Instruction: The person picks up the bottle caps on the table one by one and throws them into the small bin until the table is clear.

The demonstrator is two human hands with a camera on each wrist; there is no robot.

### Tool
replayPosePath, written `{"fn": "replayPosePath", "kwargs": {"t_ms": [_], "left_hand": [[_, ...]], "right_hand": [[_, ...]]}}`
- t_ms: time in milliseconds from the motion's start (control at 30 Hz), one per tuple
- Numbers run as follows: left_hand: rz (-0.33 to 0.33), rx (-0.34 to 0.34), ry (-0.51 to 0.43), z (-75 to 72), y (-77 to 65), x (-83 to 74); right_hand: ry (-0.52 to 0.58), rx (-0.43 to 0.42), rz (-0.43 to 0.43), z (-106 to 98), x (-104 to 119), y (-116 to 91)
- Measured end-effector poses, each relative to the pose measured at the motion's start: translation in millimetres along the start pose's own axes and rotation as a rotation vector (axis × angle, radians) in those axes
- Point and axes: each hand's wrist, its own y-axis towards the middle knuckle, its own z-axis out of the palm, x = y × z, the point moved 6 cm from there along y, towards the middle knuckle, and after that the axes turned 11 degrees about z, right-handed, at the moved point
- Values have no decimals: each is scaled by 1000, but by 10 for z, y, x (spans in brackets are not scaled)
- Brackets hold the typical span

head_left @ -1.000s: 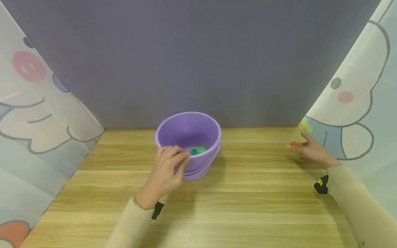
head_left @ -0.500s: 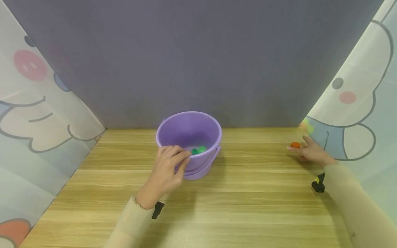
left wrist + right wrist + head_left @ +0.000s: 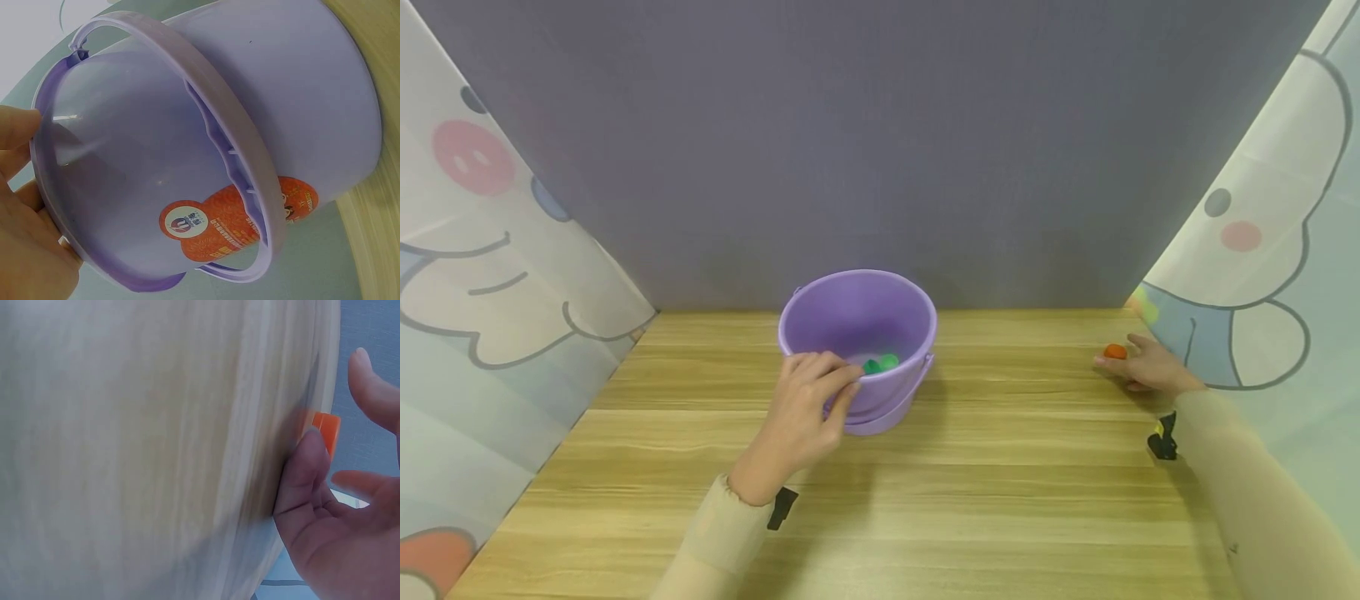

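Observation:
A purple bucket point(image 3: 891, 392) stands upright on the wooden table, its carrying handle hanging down the near side. My left hand point(image 3: 805, 412) pinches the bucket's near rim, thumb outside and fingers over the edge. Inside, near the bottom, show a dark green piece point(image 3: 871, 367) and a light green piece point(image 3: 889, 362). Far to the right, my right hand point(image 3: 1152, 367) reaches low over the table around a small orange piece point(image 3: 1116, 352). In the right wrist view, the thumb overlaps the orange piece point(image 3: 327, 431), while the other fingers stand apart from it.
A dark grey panel point(image 3: 880, 150) rises along the table's back edge. Curtains with cartoon prints, the left curtain point(image 3: 490, 250) and the right curtain point(image 3: 1262, 242), border the sides. Bare wooden tabletop point(image 3: 1015, 467) lies between bucket and right hand.
My right hand has shifted slightly left and its fingers have drawn closer around the orange piece, more of which shows now. My left hand and the bucket have stayed put.

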Motion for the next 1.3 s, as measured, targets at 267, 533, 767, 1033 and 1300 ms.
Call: {"fn": "replayPosePath", "kwargs": {"t_ms": [267,533,767,1033,1300], "left_hand": [[4,-6,-5,-1,-3,-7],[0,-3,3,-3,-5,-5],[-5,0,-4,3,-18,3],[-1,-3,-12,2,-8,3],[-4,-1,-10,1,-3,13]], "right_hand": [[-23,-27,-13,-2,-6,22],[17,-45,-30,14,-16,30],[2,-28,-17,24,-57,37],[64,-30,-49,20,32,-50],[190,-13,-74,6,62,-91]]}}
